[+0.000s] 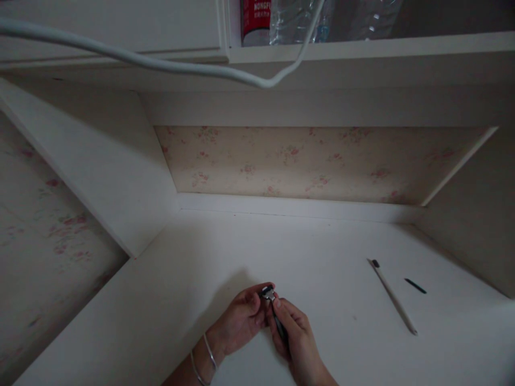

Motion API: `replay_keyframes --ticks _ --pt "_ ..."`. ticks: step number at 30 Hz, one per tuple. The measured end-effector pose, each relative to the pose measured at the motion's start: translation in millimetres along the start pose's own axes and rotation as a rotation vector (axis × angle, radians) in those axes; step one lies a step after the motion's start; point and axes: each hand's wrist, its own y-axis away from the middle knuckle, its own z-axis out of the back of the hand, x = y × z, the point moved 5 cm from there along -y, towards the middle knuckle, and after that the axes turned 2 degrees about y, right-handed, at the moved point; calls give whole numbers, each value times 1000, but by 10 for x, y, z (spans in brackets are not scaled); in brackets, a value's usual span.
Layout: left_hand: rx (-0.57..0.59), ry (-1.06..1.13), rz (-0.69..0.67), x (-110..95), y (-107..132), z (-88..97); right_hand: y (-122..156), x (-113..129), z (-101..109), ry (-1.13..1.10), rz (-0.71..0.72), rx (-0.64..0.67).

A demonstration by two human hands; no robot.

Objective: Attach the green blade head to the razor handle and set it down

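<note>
A razor (280,328) with a dark handle and a silver neck is held over the white desktop, its head up and toward the left. Fingers of my right hand (296,333) are wrapped round the handle, the thumb lying along it near the neck. My left hand (243,319), with two silver bangles (210,351) at the wrist, pinches the razor's head between thumb and fingers. Part of the head is hidden by those fingertips.
On the white desktop (193,257), to the right, lie a long pale stick (394,297) with a dark end and a short dark strip (415,286). A white cable (169,65) hangs across the top, before a shelf (362,47) with clear plastic bottles (292,21).
</note>
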Motion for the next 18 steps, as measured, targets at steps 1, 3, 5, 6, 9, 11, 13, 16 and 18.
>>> replay_keyframes --ticks 1,3,5,6,9,11,13,16,18 --pt "0 2 -4 -5 2 -6 0 3 6 2 9 -2" --pt "-7 1 -2 -7 7 -16 -4 9 15 10 18 1" --pt "-17 -2 3 -5 13 -25 -10 13 18 19 20 6" --pt "-21 -3 5 -3 15 -30 -11 17 17 20 17 6" --pt "-21 -9 -12 -4 20 -44 -4 39 1 5 0 -10" --pt "-14 -8 -18 -3 20 -48 7 62 -20 -14 -11 -19" --pt "-5 -2 -15 -2 17 -48 14 78 -37 -31 -19 -24" --pt "2 1 -11 -2 10 -46 6 73 -30 -41 -13 -36" --pt "-1 -3 -15 -2 6 -42 -10 55 -12 -20 11 -26"
